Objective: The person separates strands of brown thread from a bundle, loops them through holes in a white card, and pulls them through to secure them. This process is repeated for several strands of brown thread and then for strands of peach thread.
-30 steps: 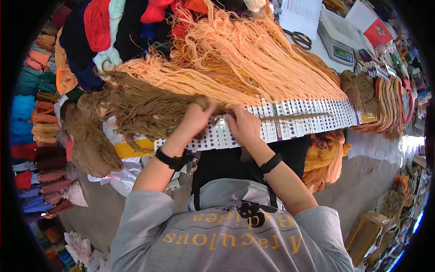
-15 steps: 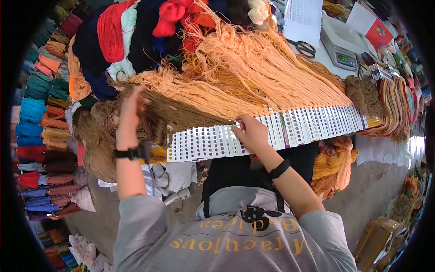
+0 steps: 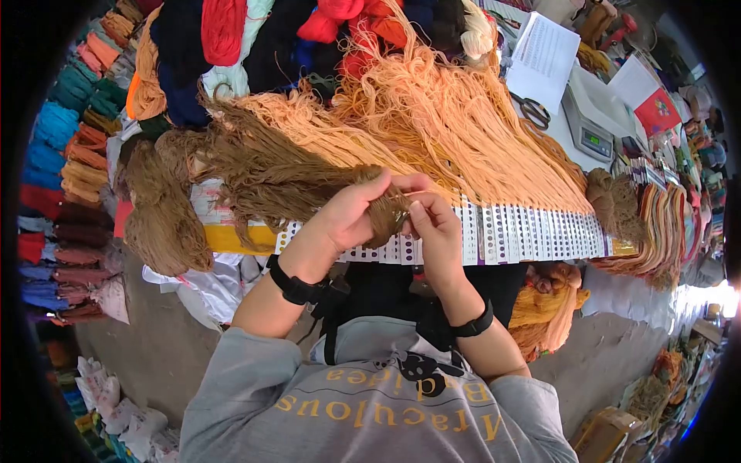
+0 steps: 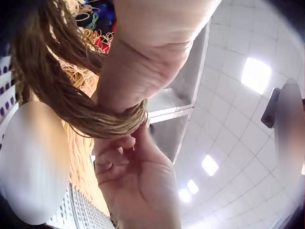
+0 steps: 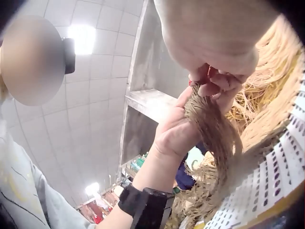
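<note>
The brown yarn [image 3: 285, 170] lies in a long bundle from the left, its looped end lifted over the punched white cards [image 3: 532, 231]. My left hand [image 3: 351, 210] grips that end, the yarn looped round its fingers. My right hand [image 3: 438, 231] pinches at the edge of the loop, close beside the left fingers. In the left wrist view the brown strands [image 4: 71, 102] bend round the left hand [image 4: 147, 52]. The right wrist view has the right hand's [image 5: 214, 43] bent fingertips at the top of the bundle [image 5: 212, 119].
Peach yarn [image 3: 471, 131] spreads behind the cards, joined along their far edge. Another brown hank [image 3: 166, 220] hangs at the left end. A scale [image 3: 594, 127], scissors [image 3: 534, 113] and printed sheets [image 3: 543, 58] lie at the back right. Striped yarn cards [image 3: 664, 224] stand at the right.
My left hand has come back from the far left to the bundle's near end and grips it. The yarn's end is raised and looped; my right hand stays beside it.
</note>
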